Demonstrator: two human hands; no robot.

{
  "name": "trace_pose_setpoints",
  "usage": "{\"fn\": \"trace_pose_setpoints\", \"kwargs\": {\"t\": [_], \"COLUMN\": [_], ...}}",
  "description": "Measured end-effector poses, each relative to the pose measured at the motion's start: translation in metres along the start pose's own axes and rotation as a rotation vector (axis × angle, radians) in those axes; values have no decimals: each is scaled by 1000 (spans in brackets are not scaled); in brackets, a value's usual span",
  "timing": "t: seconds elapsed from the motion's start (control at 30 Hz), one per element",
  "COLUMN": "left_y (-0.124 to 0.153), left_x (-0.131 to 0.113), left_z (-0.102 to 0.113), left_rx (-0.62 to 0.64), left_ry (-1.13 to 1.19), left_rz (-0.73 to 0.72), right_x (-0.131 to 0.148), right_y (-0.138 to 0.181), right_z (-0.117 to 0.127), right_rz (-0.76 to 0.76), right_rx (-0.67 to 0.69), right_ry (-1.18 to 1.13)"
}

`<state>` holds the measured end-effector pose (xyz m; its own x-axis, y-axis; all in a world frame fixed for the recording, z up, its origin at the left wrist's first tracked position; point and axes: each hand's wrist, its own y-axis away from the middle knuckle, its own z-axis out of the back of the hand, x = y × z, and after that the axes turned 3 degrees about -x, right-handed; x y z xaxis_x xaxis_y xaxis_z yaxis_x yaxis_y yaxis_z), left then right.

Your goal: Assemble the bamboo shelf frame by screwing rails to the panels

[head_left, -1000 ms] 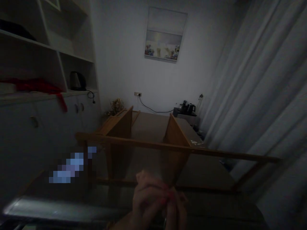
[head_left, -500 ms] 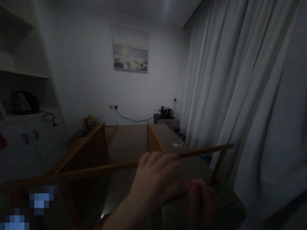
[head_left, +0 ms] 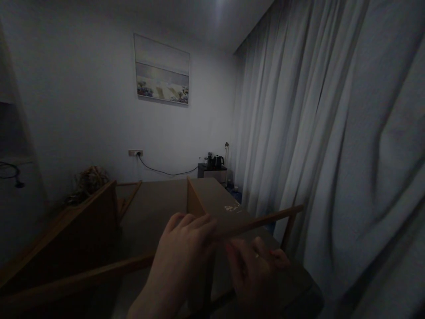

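Note:
A wooden furniture frame lies across the foreground, with a long wooden rail (head_left: 265, 219) running from lower left to right. My left hand (head_left: 182, 248) is curled over this rail near its middle, fingers bent down around the far side. Just right of it and lower, my right hand (head_left: 255, 270) has its fingers curled in close beneath the rail. A ring shows on one finger. Whatever lies between those fingers is too dark to make out. Beyond the hands stands an upright wooden panel (head_left: 195, 199), and small pale pieces (head_left: 232, 207) lie on the grey-brown surface beside it.
Another wooden panel (head_left: 76, 230) slants along the left. A tangled bundle (head_left: 91, 179) sits behind it. Long grey curtains (head_left: 282, 133) hang at right. A small cabinet (head_left: 214, 174) bears a black kettle (head_left: 218, 161); a cord (head_left: 162, 171) runs to the wall socket (head_left: 135, 153).
The view has turned right. My left hand, blurred with fingers extended before, is now closed over the rail. The right hand has come up nearer to the rail and the left hand.

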<state>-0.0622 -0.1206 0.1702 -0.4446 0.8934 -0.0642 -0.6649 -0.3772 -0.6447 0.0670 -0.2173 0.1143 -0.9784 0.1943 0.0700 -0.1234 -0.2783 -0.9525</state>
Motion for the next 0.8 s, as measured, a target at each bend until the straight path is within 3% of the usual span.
{"fn": "trace_pose_setpoints", "kwargs": {"t": [0.37,0.67,0.8], "left_y": [2,5,4], "left_x": [-6,-6,-5], "left_z": [-12,-6,-6], "left_rx": [10,75,65], "left_ry": [-33,46,42], "left_rz": [-11,-20,-43], "right_x": [3,6,1], "right_y": [3,-20,-24], "right_z": [-7,1,2], "right_rz": [-10,-32,-115], "right_rx": [49,213,214], "right_ry": [31,-56,34]}}
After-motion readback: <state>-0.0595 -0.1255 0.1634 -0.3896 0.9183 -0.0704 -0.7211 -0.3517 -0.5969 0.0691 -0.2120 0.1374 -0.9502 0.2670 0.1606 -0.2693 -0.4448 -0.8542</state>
